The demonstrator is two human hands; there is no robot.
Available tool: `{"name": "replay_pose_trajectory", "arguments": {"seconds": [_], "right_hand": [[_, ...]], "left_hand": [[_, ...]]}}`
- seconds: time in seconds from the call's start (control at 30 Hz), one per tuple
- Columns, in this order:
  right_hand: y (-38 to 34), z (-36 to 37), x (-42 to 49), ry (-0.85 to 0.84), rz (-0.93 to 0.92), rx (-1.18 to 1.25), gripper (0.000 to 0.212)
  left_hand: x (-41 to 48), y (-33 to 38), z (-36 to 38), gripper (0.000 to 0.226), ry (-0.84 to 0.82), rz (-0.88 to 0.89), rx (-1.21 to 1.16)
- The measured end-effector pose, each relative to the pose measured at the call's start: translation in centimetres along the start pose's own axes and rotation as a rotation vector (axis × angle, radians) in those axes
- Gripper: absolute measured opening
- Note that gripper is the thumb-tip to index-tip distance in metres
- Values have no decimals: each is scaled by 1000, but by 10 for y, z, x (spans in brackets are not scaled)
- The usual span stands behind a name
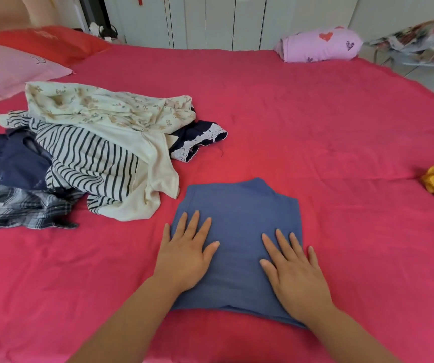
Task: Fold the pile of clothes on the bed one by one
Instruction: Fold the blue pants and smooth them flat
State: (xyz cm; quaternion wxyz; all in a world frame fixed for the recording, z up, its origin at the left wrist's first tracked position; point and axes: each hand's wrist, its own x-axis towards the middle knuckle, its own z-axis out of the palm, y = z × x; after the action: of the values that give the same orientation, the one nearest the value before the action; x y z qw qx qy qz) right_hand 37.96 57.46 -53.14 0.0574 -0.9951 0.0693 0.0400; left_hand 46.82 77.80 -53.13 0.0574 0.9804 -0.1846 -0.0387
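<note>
Pink bedspread (315, 121): left hand (187, 258), right hand (298, 273) flat on blue garment (239, 208), perhaps shorts.

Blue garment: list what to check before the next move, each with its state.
1. Blue garment lies folded and flat on the sheet: ok.
2. Left hand rests flat on it, fingers straight: ok.
3. Right hand rests flat on it too: ok.
4. Folds underneath even: cannot tell.
5. Pile finished: not ok, several unfolded pieces lie at the left.
6. Bare sheet to its right for setting it aside: ok.
</note>
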Motion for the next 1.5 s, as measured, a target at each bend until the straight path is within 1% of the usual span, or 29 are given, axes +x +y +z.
{"name": "replay_pose_trajectory", "arguments": {"seconds": [0.07,0.13,0.2,0.27,0.33,0.4,0.5,0.67,0.8,0.93,1.0,1.13,1.23,1.4,1.5], "right_hand": [[3,-1,-4,-24,24,10,56],[6,-11,-6,-30,62,88,58],[9,-23,-6,26,144,251,62],[10,-30,-5,88,274,344,65],[8,-36,-2,88,387,383,56],[2,-40,2,67,452,428,50],[-5,-41,8,62,518,451,49],[-8,-37,22,110,565,491,46],[-5,-36,28,152,518,531,35],[5,-50,29,190,447,500,33],[13,-63,28,226,423,488,32],[42,-94,16,290,384,433,25],[74,-114,-5,333,399,431,21],[140,-146,-41,364,474,433,24],[185,-166,-58,384,508,430,22]], "left_hand": [[-4,-2,-4,61,-33,-11,-16],[-8,-2,-12,62,-18,-37,-96],[-13,-3,-20,66,52,-145,-293],[-16,-5,-26,70,125,-309,-470],[-14,-4,-30,65,146,-439,-505],[-9,-3,-33,55,119,-482,-506],[-2,-1,-34,49,95,-469,-524],[7,-5,-31,41,165,-489,-542],[14,-12,-31,33,160,-458,-662],[15,-10,-42,26,169,-415,-745],[15,-1,-52,27,193,-398,-774],[10,34,-74,27,223,-346,-823],[5,70,-84,25,216,-316,-857],[3,142,-94,22,134,-273,-960],[8,193,-100,24,91,-250,-1041]]}}
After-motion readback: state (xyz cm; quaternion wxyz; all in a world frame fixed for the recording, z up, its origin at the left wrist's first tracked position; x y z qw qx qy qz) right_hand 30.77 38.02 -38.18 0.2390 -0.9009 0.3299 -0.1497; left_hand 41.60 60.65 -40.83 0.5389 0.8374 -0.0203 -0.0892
